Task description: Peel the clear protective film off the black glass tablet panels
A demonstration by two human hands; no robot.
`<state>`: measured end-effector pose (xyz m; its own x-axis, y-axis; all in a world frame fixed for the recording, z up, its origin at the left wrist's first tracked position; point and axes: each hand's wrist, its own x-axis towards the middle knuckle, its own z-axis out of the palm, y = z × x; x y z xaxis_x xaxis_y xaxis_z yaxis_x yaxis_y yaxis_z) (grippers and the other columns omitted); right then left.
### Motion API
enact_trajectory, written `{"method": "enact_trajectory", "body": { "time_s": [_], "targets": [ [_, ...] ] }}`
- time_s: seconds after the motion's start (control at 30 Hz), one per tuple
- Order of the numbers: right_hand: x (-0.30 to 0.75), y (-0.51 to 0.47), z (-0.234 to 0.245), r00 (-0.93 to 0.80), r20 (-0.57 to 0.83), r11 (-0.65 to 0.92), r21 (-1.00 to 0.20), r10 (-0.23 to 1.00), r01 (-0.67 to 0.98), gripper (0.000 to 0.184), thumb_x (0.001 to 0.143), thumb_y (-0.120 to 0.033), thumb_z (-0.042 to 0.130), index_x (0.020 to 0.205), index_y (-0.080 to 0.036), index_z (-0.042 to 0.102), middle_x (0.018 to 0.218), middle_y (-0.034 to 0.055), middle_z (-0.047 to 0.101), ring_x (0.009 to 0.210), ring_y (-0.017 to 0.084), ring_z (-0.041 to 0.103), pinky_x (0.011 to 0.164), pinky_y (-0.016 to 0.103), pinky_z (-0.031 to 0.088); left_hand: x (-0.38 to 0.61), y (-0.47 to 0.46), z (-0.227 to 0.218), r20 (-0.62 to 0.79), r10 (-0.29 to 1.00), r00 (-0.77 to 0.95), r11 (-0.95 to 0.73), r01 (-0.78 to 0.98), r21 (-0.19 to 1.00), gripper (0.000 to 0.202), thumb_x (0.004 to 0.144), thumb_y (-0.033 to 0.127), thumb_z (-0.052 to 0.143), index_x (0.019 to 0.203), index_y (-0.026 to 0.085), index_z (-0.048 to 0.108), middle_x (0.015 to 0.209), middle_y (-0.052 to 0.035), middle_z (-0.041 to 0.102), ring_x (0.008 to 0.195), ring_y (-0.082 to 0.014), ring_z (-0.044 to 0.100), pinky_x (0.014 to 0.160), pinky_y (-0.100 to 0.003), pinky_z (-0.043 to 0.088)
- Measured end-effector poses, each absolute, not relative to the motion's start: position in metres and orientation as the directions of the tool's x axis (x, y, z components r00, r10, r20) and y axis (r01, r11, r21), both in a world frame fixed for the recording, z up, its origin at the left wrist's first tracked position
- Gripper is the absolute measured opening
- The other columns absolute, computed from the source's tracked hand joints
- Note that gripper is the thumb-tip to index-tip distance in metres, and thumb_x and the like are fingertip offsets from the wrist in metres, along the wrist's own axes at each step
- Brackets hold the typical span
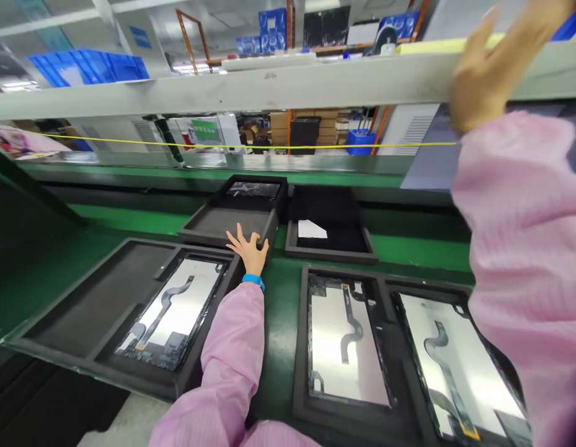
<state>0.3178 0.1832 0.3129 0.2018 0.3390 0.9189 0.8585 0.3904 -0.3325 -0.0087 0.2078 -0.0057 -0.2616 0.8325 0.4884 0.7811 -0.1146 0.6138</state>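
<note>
My left hand point(248, 247) reaches forward in a pink sleeve with a blue wristband, fingers spread on the near edge of a black foam tray point(213, 225) that is tilted on the green conveyor belt. My right hand point(486, 65) is raised high at the right, fingers open and blurred, against the grey overhead shelf point(269, 84); it holds nothing that I can see. A second black tray point(332, 248) with a white slip point(310, 230) in it lies just right of the first.
Close to me lie two black foam trays: the left one point(73, 310) holds one silver panel point(176, 310) with a flex cable, the right one point(299, 347) holds two panels. Blue bins point(89, 67) stand on the shelf above. A yellow cord point(222, 146) runs across.
</note>
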Motion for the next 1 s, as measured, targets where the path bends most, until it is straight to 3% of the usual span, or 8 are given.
{"method": "enact_trajectory", "body": {
  "time_s": [0.07,0.1,0.17,0.23,0.37,0.57,0.7,1.0],
  "targets": [
    [0.29,0.161,0.253,-0.206,0.928,0.526,0.014,0.309,0.851,0.046,0.089,-0.019,0.03,0.127,-0.004,0.051,0.131,0.0149,0.045,0.133,0.026,0.03,0.109,0.05,0.01,-0.006,0.204,-0.01,0.481,0.837,-0.259,-0.114,0.778,0.618,0.012,0.084,0.029,0.056,0.088,0.017,0.056,0.156,-0.0168,0.017,0.145,-0.0392,-0.009,0.11,-0.067,0.002],
    [0.277,0.148,0.217,-0.357,0.845,0.599,0.056,0.398,0.799,0.037,0.087,-0.015,0.034,0.113,-0.012,0.06,0.115,0.0118,0.057,0.12,0.019,0.045,0.108,0.045,0.023,-0.005,0.204,-0.011,0.475,0.841,-0.258,-0.115,0.773,0.624,0.012,0.084,0.028,0.056,0.089,0.017,0.056,0.156,-0.0175,0.017,0.145,-0.0385,-0.01,0.111,-0.066,0.001],
    [0.252,0.122,0.141,-0.527,0.657,0.67,0.044,0.539,0.741,0.022,0.084,-0.014,0.046,0.092,-0.018,0.066,0.097,0.006,0.064,0.099,0.018,0.056,0.092,0.036,0.043,-0.006,0.203,-0.01,0.457,0.856,-0.243,-0.127,0.758,0.64,0.013,0.084,0.026,0.055,0.092,0.016,0.055,0.157,-0.0192,0.013,0.144,-0.0373,-0.014,0.112,-0.064,-0.002],
    [0.236,0.104,0.071,-0.573,0.476,0.657,-0.016,0.668,0.754,0.015,0.082,-0.017,0.056,0.092,-0.018,0.066,0.096,0.0063,0.065,0.092,0.02,0.058,0.083,0.035,0.047,-0.008,0.197,-0.007,0.43,0.879,-0.204,-0.152,0.735,0.66,0.021,0.083,0.023,0.055,0.102,0.013,0.054,0.157,-0.0224,0.006,0.144,-0.0367,-0.017,0.113,-0.062,-0.002],
    [0.219,0.097,-0.015,-0.395,0.264,0.439,-0.134,0.88,0.889,0.02,0.089,-0.024,0.057,0.105,-0.014,0.062,0.103,0.0097,0.061,0.094,0.02,0.056,0.08,0.036,0.048,-0.003,0.154,-0.008,0.366,0.929,-0.056,-0.241,0.659,0.713,0.054,0.085,0.022,0.053,0.135,0.01,0.035,0.158,-0.0233,0.001,0.146,-0.0315,-0.01,0.116,-0.054,0.009],
    [0.207,0.101,-0.039,-0.224,0.2,0.262,-0.186,0.954,0.947,0.026,0.095,-0.032,0.052,0.115,-0.015,0.056,0.116,0.0084,0.054,0.107,0.02,0.052,0.093,0.041,0.046,0.021,0.064,-0.057,0.213,0.942,0.259,-0.321,0.515,0.795,0.052,0.09,0.039,0.049,0.138,0.02,0.04,0.15,-0.0131,0.038,0.142,-0.024,0.029,0.115,-0.043,0.026],
    [0.208,0.097,-0.043,-0.185,0.194,0.226,-0.216,0.963,0.95,0.026,0.094,-0.033,0.054,0.114,-0.016,0.057,0.117,0.0084,0.054,0.108,0.02,0.052,0.094,0.042,0.046,0.032,0.055,-0.079,0.165,0.955,0.248,-0.268,0.475,0.838,0.044,0.095,0.035,0.034,0.136,0.021,0.044,0.146,-0.011,0.044,0.143,-0.022,0.026,0.119,-0.045,0.016],
    [0.208,0.097,-0.043,-0.122,0.15,0.167,-0.342,0.981,0.925,0.023,0.094,-0.03,0.055,0.111,-0.016,0.059,0.118,0.0081,0.055,0.111,0.021,0.052,0.098,0.044,0.044,0.032,0.054,-0.068,0.123,0.97,0.212,-0.197,0.379,0.904,0.041,0.093,0.033,0.04,0.13,0.016,0.047,0.142,-0.0144,0.048,0.141,-0.0256,0.031,0.117,-0.049,0.017]
  ]
}}
